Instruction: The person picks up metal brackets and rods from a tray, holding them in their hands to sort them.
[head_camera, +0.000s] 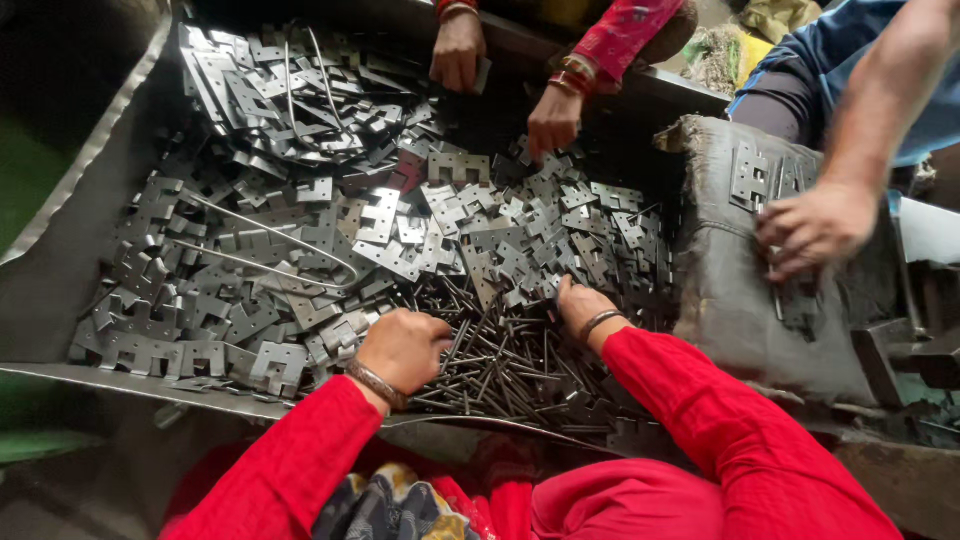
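Steel pins (500, 370) lay under both hands: the left hand (403, 347) was curled into a fist over them; the right hand (580, 305) dug in, its grip hidden among plates (300, 240).

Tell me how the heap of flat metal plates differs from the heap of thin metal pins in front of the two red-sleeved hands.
The flat metal plates are broad, notched and punched with holes; the metal pins are thin, straight rods. The plates spread across most of the tray; the pins form a smaller heap at its near edge. The left hand and right hand rest at the pins, with the plates mostly beyond them. Both are grey metal, piled loosely.
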